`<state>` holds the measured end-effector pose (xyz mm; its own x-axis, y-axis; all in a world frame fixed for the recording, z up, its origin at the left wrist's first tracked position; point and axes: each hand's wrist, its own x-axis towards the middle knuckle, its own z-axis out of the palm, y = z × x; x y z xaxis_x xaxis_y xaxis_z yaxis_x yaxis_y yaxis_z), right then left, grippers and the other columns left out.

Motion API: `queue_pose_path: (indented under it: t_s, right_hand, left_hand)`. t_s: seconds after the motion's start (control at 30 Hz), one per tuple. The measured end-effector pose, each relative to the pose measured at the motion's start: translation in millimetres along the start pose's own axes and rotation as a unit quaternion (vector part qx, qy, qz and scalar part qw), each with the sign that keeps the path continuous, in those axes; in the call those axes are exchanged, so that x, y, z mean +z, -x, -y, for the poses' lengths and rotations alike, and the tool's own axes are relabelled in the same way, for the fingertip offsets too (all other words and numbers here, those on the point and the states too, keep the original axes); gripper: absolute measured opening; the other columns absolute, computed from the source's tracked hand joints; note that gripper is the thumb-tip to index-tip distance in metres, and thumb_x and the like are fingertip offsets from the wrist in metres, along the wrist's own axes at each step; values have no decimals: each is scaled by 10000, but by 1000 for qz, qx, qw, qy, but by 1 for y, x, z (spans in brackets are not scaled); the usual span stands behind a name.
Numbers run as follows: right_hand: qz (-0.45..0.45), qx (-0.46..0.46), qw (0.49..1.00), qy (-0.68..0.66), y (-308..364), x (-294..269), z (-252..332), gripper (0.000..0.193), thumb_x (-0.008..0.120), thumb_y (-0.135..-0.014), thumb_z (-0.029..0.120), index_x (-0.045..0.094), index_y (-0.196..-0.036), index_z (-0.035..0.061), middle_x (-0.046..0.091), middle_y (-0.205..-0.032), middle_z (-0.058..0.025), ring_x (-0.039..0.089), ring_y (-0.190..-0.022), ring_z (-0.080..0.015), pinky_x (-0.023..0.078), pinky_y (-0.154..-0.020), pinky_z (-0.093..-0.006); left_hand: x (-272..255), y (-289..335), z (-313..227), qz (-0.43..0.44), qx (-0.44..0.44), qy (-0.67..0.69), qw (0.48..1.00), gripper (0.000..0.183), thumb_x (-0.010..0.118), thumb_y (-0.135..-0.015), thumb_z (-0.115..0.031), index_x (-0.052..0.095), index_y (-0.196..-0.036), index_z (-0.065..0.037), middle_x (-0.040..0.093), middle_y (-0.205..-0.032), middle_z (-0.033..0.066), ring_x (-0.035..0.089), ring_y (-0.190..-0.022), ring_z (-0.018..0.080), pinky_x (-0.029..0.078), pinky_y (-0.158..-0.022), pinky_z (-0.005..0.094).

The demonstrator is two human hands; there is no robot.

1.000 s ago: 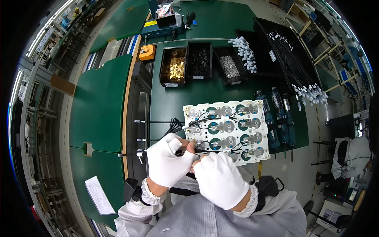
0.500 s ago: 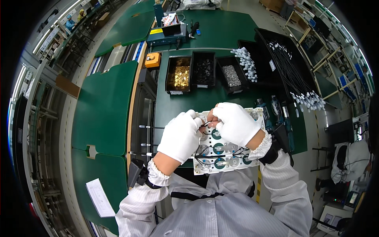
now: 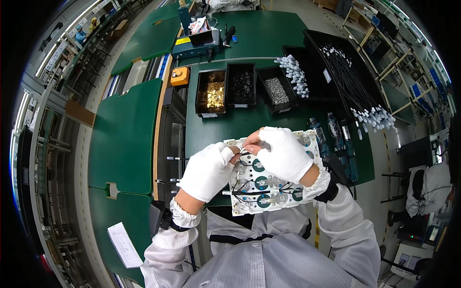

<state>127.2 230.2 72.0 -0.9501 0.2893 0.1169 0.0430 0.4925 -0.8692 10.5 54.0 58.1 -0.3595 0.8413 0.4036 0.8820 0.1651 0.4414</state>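
Observation:
A white panel (image 3: 276,207) lies in front of me, carrying round green discs (image 3: 261,183), clear domes and black wires. Both my hands wear white gloves that leave the fingertips bare. Over the panel's far left corner, my left hand (image 3: 206,172) pinches a thin black cable (image 3: 243,152). My right hand (image 3: 286,154) meets it there, thumb and forefinger closed on the same cable. The cable's tip is mostly hidden by the fingers. More black cables with pale ends stick out past the panel's left side.
Beyond the panel stand black bins of gold-coloured metal pieces (image 3: 214,95), small black parts (image 3: 242,87) and small silver parts (image 3: 277,91). A large black tray (image 3: 314,60) holds white-tipped cables. Teal-and-black hand tools (image 3: 334,127) lie right of the panel. An orange box (image 3: 180,76) sits at the left.
Both hands have shifted slightly left with the cable, still pinched together. The panel appears a little further left and lower. The whole view has also moved slightly.

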Motion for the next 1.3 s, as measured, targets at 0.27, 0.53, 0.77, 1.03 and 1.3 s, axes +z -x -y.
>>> queue_pose_path:
  t_s: [0.27, 0.53, 0.77, 1.03, 1.3]
  right_hand:
    - [20, -52, 995, 86, -6, -8, -15, 129, 694, -867, 28, 750, -979, -3, 739, -908, -160, 727, -807, -265, 560, -721, -353]
    - [57, -29, 994, 87, -14, -3, -10, 108, 705, -854, 45, 759, -946, 30, 740, -830, -164, 730, -762, -293, 566, -709, -361]
    - [18, 16, 996, 88, -14, -2, -3, 113, 670, -834, 68, 760, -902, 67, 751, -841, -123, 736, -799, -303, 588, -755, -374]
    - [5, -24, 999, 42, 2, 5, -8, 128, 624, -834, 1, 633, -956, 38, 668, -804, -123, 680, -727, -298, 550, -689, -409]
    - [-6, -34, 999, 7, 17, 3, -3, 153, 587, -862, -42, 579, -1003, 17, 673, -848, -151, 697, -761, -307, 555, -704, -376]
  left_hand:
    - [13, 22, 10, -18, -199, 244, 949, 74, 675, -982, -28, 639, -1048, -27, 658, -831, 32, 558, -741, 68, 500, -699, 247]
    - [5, 15, 17, 44, -218, 297, 929, 34, 646, -1007, -51, 632, -1031, -31, 628, -808, -26, 524, -728, 49, 464, -670, 233]
    - [-8, 6, 11, 96, -238, 256, 932, 54, 678, -992, -75, 688, -1021, -30, 656, -783, -11, 537, -710, 56, 478, -668, 241]
    - [-17, -29, -8, 146, -162, -35, 975, 168, 764, -772, -161, 779, -875, -29, 737, -815, 173, 728, -729, 306, 575, -693, 365]
    - [-5, -49, -14, 187, -225, -146, 945, 149, 759, -742, -163, 779, -845, -58, 727, -775, 180, 733, -749, 331, 585, -748, 386]
